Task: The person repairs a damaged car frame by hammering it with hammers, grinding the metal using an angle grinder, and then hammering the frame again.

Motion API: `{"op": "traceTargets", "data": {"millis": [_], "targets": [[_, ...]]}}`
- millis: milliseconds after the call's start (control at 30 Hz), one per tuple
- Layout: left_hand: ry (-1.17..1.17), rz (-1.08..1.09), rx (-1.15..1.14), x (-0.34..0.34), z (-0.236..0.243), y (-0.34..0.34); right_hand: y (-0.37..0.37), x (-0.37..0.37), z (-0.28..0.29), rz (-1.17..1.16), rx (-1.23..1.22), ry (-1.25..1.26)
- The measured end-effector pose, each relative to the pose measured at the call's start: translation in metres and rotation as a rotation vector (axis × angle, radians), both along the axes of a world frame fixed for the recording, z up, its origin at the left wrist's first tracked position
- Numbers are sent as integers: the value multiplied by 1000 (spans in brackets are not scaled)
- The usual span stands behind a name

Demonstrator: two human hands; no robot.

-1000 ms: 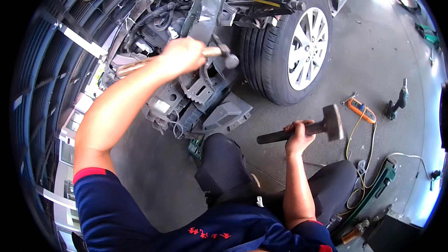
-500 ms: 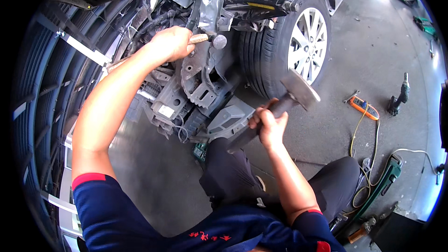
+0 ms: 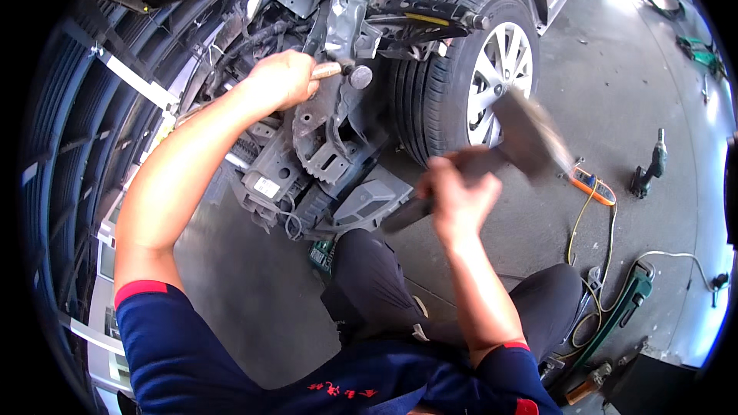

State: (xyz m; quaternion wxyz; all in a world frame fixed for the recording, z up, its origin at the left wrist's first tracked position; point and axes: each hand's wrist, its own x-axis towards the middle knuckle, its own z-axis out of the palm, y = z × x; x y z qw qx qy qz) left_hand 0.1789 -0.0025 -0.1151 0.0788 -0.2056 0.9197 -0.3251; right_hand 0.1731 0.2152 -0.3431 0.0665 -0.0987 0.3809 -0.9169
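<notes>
My left hand (image 3: pixel 283 79) is closed round the wooden handle of a ball-head hammer (image 3: pixel 359 77). That hammer's round metal head rests against or very near the bent metal frame rail (image 3: pixel 338 27) of a stripped car front. In my right hand (image 3: pixel 463 198) is a sledgehammer (image 3: pixel 530 134), gripped by its dark handle and raised in front of the wheel. Its heavy head is blurred by motion and stands apart from the other hammer. Below the left hand lies a torn metal bracket (image 3: pixel 319 134) with holes.
The car's wheel (image 3: pixel 461 69) stands right of the rail. On the floor at right lie an orange power strip (image 3: pixel 593 184) with cords, a cordless power tool (image 3: pixel 652 165) and a large green pipe wrench (image 3: pixel 626 303). A dark metal rack (image 3: pixel 61 138) lines the left.
My right hand has swung the sledgehammer up and to the right, away from the rail. My left hand keeps its hammer in nearly the same place.
</notes>
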Motion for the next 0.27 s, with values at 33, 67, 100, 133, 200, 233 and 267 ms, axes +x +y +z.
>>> {"op": "traceTargets", "data": {"millis": [33, 67, 100, 133, 200, 233, 267], "targets": [[8, -15, -6, -3, 0, 0, 19, -4, 2, -85, -225, 119], [-4, -60, -21, -6, 2, -3, 38, -9, 4, -170, -457, 238], [-21, -33, -24, -6, 3, -1, 55, -11, 6, -216, -540, 290], [-39, -9, -27, -8, 4, 2, 69, -10, 7, -267, -623, 342], [-39, 2, -33, -9, 3, 1, 83, -1, 4, -348, -688, 296], [-37, 9, -37, -10, 3, 2, 80, 6, 1, -330, -627, 282], [-22, 46, -22, -16, 3, 7, 76, 12, -6, -193, -588, 289]]}}
